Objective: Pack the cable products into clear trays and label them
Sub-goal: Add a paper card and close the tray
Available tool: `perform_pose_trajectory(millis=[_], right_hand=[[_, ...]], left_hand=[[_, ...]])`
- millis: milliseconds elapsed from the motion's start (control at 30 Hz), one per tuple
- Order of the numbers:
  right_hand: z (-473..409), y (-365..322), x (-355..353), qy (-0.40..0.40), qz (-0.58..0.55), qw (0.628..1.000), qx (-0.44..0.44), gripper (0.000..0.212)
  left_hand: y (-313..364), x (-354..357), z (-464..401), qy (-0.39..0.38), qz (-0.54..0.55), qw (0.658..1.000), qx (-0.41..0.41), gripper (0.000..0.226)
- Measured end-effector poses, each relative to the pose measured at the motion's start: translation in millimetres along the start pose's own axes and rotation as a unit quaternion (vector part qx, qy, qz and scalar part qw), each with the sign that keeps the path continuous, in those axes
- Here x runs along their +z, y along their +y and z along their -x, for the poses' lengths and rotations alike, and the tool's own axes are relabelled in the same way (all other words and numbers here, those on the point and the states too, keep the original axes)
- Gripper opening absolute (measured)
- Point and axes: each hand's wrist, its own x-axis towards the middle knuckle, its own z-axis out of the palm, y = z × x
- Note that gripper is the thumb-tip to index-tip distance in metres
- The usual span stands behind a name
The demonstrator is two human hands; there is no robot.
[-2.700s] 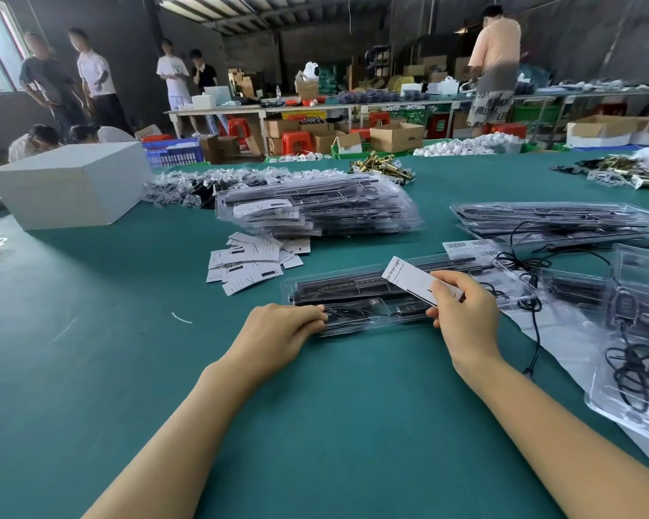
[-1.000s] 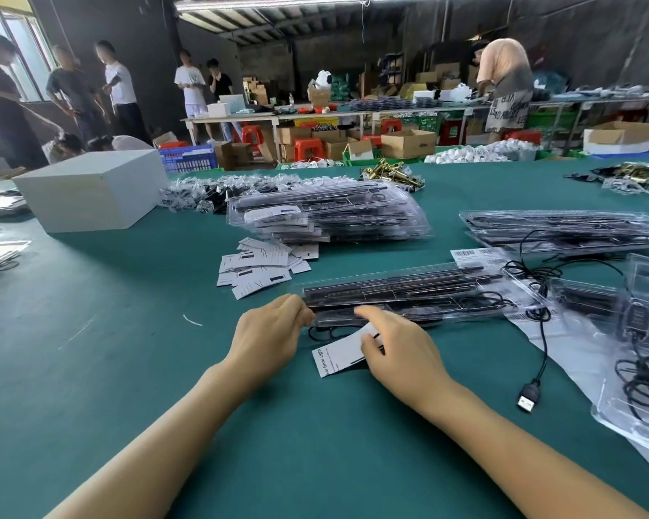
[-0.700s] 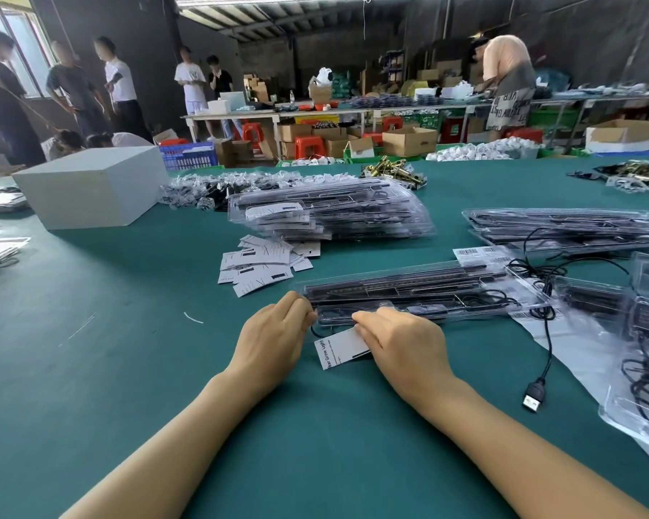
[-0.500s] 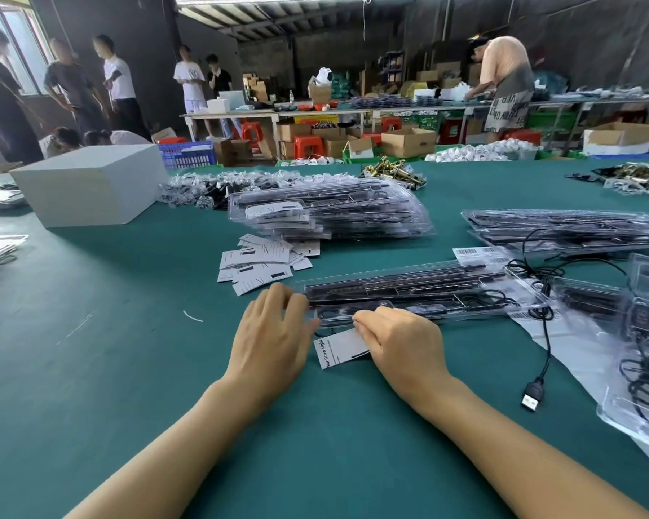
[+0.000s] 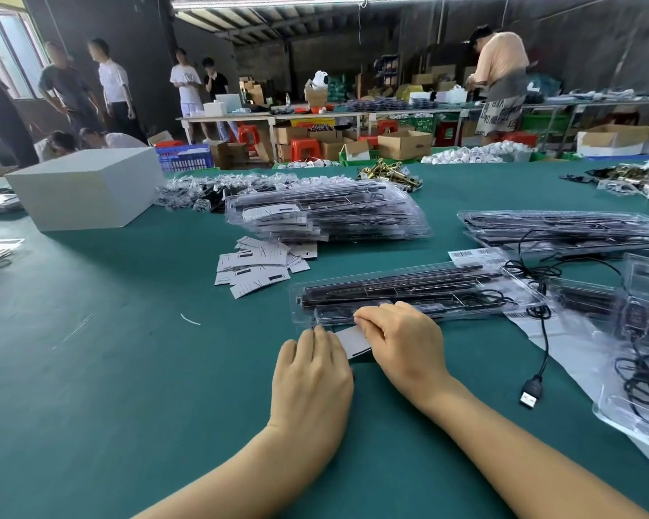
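A long clear tray (image 5: 409,290) with black cable parts inside lies across the green table (image 5: 128,368) in front of me. A white label card (image 5: 353,340) lies at its near edge, partly tucked under the tray's rim. My left hand (image 5: 311,372) lies flat with straight fingers pressing on the card's left end. My right hand (image 5: 401,342) covers the card's right part with curled fingers gripping it at the tray edge. A pile of loose label cards (image 5: 255,264) lies behind and to the left. A stack of packed trays (image 5: 326,211) sits beyond them.
A second stack of trays (image 5: 562,228) and open trays with coiled cables (image 5: 645,350) fill the right side. A loose USB plug (image 5: 531,395) lies near my right forearm. A white box (image 5: 83,189) stands far left. Several people stand at the back.
My left hand left the tray's left end and came down flat onto the card. My right hand brought the card from above the tray to its near edge.
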Motion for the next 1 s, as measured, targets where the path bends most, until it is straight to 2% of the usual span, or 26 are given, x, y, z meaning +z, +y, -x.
perform_pose_trajectory(millis=[100,200,333,633,1000], right_hand=[[1,1,0,0.002,-0.005,1.000,-0.001,0.006],[0,2,1,0.002,-0.012,1.000,0.001,0.004],[0,2,2,0.005,-0.018,1.000,0.008,0.004],[0,3,1,0.000,-0.038,0.999,0.014,0.004],[-1,3,0,-0.010,-0.054,0.998,0.017,0.004]], left_hand=[[-1,3,0,-0.031,0.060,0.997,-0.024,0.066],[-2,12,-3,-0.095,0.129,0.987,-0.032,0.066],[0,17,-4,-0.086,0.150,0.985,-0.025,0.065],[-7,24,-8,-0.028,0.199,0.975,-0.091,0.072],[-8,29,-11,-0.062,0.186,0.977,-0.084,0.071]])
